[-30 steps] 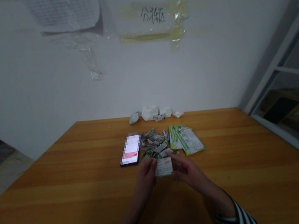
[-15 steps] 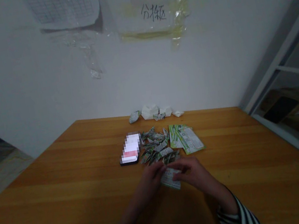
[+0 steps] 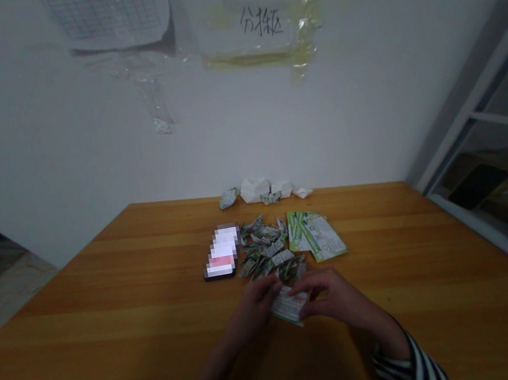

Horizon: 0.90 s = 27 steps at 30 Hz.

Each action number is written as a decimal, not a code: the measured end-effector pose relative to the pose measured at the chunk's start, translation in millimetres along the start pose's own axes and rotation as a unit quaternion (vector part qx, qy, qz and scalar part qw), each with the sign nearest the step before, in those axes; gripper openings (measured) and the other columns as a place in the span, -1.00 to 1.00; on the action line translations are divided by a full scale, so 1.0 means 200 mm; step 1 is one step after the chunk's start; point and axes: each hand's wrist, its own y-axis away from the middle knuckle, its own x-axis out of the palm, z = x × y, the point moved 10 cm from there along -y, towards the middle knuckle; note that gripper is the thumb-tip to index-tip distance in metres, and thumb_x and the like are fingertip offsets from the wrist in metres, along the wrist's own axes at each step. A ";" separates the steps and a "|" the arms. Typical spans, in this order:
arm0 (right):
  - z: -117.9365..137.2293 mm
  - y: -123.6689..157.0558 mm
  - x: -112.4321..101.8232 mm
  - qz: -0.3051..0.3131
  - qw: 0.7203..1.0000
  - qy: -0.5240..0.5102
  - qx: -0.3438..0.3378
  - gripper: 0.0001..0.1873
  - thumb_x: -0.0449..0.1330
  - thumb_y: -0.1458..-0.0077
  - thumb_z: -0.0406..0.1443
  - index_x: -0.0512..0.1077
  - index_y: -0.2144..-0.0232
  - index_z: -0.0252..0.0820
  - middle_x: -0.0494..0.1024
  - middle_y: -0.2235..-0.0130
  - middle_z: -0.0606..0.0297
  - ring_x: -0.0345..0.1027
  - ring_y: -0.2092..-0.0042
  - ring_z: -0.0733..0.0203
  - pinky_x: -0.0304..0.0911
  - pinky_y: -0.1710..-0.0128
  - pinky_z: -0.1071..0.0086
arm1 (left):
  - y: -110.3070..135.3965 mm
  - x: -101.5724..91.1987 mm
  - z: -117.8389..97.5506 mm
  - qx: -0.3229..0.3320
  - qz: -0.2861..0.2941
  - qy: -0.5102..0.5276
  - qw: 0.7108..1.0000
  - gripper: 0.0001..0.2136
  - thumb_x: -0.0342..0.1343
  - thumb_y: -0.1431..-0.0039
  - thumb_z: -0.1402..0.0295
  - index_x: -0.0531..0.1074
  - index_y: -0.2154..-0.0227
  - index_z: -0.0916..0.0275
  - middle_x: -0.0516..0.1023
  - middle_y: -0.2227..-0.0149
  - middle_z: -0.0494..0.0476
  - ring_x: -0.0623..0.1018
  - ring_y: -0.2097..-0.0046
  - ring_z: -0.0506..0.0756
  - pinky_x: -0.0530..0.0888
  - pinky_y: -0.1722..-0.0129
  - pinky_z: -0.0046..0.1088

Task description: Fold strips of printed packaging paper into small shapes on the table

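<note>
A small white printed paper sheet (image 3: 288,305) with a green edge is held between my two hands, low over the near part of the table. My left hand (image 3: 257,299) pinches its upper left corner. My right hand (image 3: 326,295) has its thumb and fingers closed on the right edge. Just beyond them is a heap of folded printed papers (image 3: 267,250), green and white. To the right of the heap lie flat green-and-white printed sheets (image 3: 324,236), overlapping one another.
On the wooden table (image 3: 107,307), a phone (image 3: 222,252) with a lit, pixelated screen lies left of the heap. Crumpled white tissues (image 3: 255,190) and a crumpled printed paper (image 3: 228,198) sit along the wall. At the right stands a glass-fronted cabinet (image 3: 484,130).
My right hand has shifted slightly right and down along the paper. The paper has turned a little and lies lower, showing more of its print. My left hand has barely moved.
</note>
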 end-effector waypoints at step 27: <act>-0.17 -0.01 -0.02 -0.162 0.961 -0.205 0.092 -0.68 0.33 0.02 -0.08 0.59 0.36 -0.23 0.62 0.46 0.26 0.49 0.47 0.24 0.40 0.46 0.43 | 0.04 -0.08 -0.11 0.060 -0.124 0.022 0.990 -0.77 0.13 -0.18 0.23 0.36 0.51 0.25 0.38 0.55 -0.03 0.39 0.48 0.01 0.32 0.47 -0.54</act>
